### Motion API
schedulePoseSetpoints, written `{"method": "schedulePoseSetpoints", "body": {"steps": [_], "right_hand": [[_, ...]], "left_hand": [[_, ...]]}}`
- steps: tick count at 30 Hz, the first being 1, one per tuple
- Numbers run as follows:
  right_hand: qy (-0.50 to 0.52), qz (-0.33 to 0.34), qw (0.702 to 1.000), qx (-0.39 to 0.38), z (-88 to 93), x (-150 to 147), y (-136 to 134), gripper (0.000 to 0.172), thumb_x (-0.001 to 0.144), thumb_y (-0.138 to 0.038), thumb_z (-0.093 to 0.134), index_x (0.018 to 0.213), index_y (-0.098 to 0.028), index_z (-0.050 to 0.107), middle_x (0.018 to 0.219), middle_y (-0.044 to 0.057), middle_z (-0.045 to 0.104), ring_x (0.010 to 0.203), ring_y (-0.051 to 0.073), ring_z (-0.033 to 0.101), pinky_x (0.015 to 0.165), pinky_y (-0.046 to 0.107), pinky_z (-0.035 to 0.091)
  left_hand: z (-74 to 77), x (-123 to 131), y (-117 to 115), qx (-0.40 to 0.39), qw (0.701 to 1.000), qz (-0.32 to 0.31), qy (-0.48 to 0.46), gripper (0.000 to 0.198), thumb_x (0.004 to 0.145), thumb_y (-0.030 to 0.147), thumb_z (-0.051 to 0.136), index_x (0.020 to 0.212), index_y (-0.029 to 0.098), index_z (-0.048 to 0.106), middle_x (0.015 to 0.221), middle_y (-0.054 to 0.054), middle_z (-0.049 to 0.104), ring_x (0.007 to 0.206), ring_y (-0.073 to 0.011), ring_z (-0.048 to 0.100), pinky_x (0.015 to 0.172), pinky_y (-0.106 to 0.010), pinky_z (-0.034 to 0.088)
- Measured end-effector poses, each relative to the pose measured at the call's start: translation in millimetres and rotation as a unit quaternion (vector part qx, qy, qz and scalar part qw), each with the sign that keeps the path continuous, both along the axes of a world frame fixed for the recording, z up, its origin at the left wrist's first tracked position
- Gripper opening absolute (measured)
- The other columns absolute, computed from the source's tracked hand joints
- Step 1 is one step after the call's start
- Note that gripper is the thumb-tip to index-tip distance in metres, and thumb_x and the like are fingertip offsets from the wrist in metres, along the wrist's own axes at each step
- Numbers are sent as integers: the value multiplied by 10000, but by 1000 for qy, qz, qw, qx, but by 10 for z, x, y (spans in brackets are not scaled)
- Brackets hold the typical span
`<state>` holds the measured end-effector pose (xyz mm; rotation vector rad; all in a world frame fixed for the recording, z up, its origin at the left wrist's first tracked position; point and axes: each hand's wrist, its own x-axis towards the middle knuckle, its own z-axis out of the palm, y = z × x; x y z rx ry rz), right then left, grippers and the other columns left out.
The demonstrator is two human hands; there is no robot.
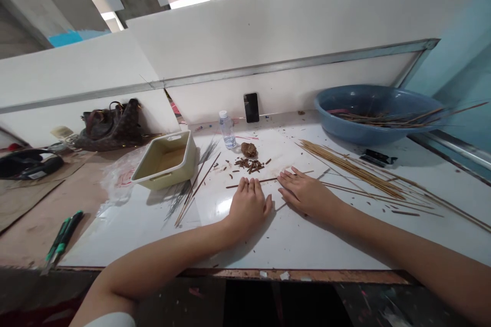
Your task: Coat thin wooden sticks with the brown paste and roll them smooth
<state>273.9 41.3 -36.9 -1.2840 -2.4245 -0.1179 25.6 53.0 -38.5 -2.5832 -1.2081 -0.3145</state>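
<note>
Near the counter [153, 235]'s front edge, our open left hand [248, 208] and right hand [307, 194] lie empty; one slip could scatter the short sticks [249, 165].

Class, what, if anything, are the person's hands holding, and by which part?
Nothing is held: the left hand and right hand lie flat on the white table, fingertips beside a thin wooden stick.

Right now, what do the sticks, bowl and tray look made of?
Sticks: likely bare bamboo or wood, tan, matte, with loose chips nearby. Bowl: glossy blue plastic or glazed ceramic, going by its sheen. Tray: cream, smooth-rimmed, possibly enamelled metal or ceramic; the look leaves it open.
</note>
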Motion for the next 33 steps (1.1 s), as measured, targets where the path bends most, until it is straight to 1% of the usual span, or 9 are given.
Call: {"method": "schedulePoseSetpoints", "body": {"steps": [3,8,10,14,18,21,25,28,33], "right_hand": [[-1,-2,1000,7,-6,-9,-3,503,1164,-312,482,1583,-100,662,1521,202,727,1461,341,686,1347,586,454],[-24,-14,1000,3,14,-18,11,580,1177,-384,456,1619,-36,599,1631,234,618,1561,364,585,1331,596,473],[-32,-10,999,6,46,-27,-4,562,1186,-371,426,1561,-17,651,1578,242,666,1510,362,640,1335,593,468],[-22,-12,999,20,62,-53,-33,499,1183,-333,419,1468,-85,745,1453,210,768,1399,341,733,1318,575,493],[-22,-25,999,7,-13,-50,5,552,1176,-374,449,1583,-54,641,1591,230,665,1530,359,621,1329,596,472],[-21,-26,999,-19,-23,-35,15,604,1178,-408,453,1641,-39,572,1681,230,567,1604,346,535,1347,570,453],[-11,-33,999,-30,55,-44,-40,557,1187,-366,410,1572,-45,652,1591,225,664,1532,321,623,1346,531,460],[-13,-31,999,-27,84,-50,-43,536,1182,-336,406,1544,-51,681,1543,224,705,1492,319,662,1360,544,437],[-30,-29,999,-34,43,-14,28,606,1171,-380,435,1628,-8,575,1673,233,571,1598,357,539,1352,596,440]], "left_hand": [[-18,-3,-11,6,1000,4,1,685,1135,427,417,1613,-43,555,1495,-315,708,1446,-434,679,1281,-606,422],[40,35,6,-32,999,42,13,722,1142,458,409,1619,-71,529,1617,-334,600,1564,-466,557,1316,-609,384],[80,49,-15,-38,998,41,24,718,1143,432,410,1644,-74,496,1597,-348,613,1540,-464,584,1299,-594,406],[111,58,-59,-27,999,24,26,710,1138,403,415,1707,-22,426,1534,-333,675,1468,-429,659,1269,-577,435],[64,46,-3,-36,998,45,17,775,1133,452,419,1729,-39,362,1631,-336,588,1555,-445,574,1302,-602,393],[26,36,29,-50,997,59,16,786,1129,450,413,1701,-89,374,1693,-347,503,1610,-454,502,1318,-585,378],[24,42,-23,-50,997,52,24,757,1134,407,396,1695,-102,372,1637,-358,567,1570,-441,556,1309,-566,385],[46,57,-38,-52,996,52,43,762,1143,415,391,1710,-94,356,1633,-356,574,1587,-437,536,1352,-578,317],[74,61,31,-83,993,69,44,753,1130,426,444,1700,-64,406,1718,-353,468,1652,-472,429,1346,-632,319]]}}
